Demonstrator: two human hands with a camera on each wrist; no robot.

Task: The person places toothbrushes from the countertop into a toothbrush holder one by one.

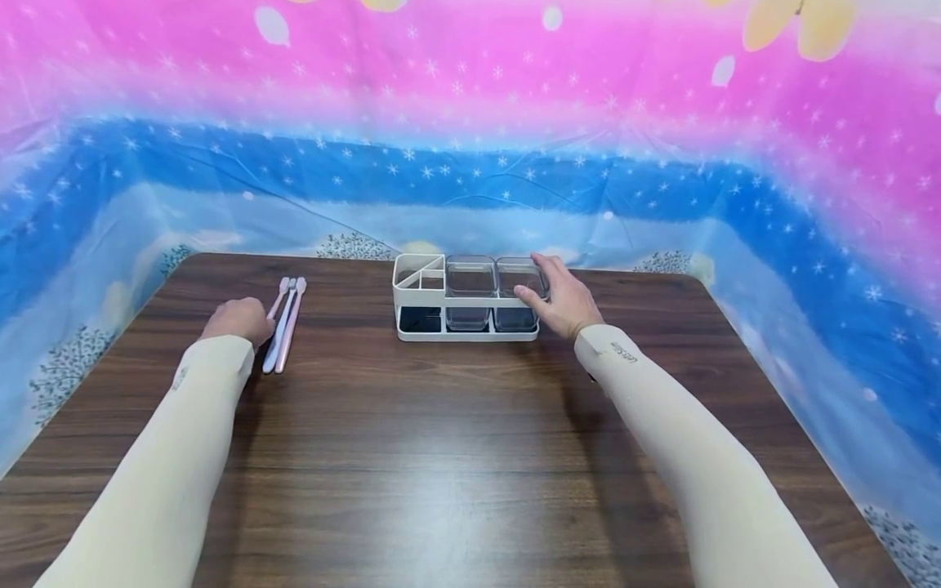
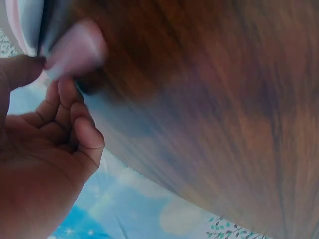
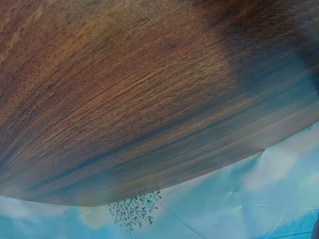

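Observation:
Three toothbrushes lie side by side at the left of the table: a pink-headed one [image 1: 274, 307] nearest the hand, a white one [image 1: 280, 335] and a pink one [image 1: 291, 331]. My left hand [image 1: 237, 318] pinches the nearest brush between thumb and fingertips; its pink end [image 2: 82, 47] shows blurred in the left wrist view. At the back centre stands a white toothbrush holder [image 1: 470, 336] with two clear cups [image 1: 470, 282] in its right part. My right hand [image 1: 566, 300] grips the holder's right end around the right cup, thumb in front and fingers behind.
The dark wooden table [image 1: 412, 457] has its back edge just behind the holder. A pink and blue printed cloth [image 1: 470, 171] hangs around the table. In the right wrist view, only the tabletop [image 3: 124, 99] and cloth [image 3: 199, 214] show.

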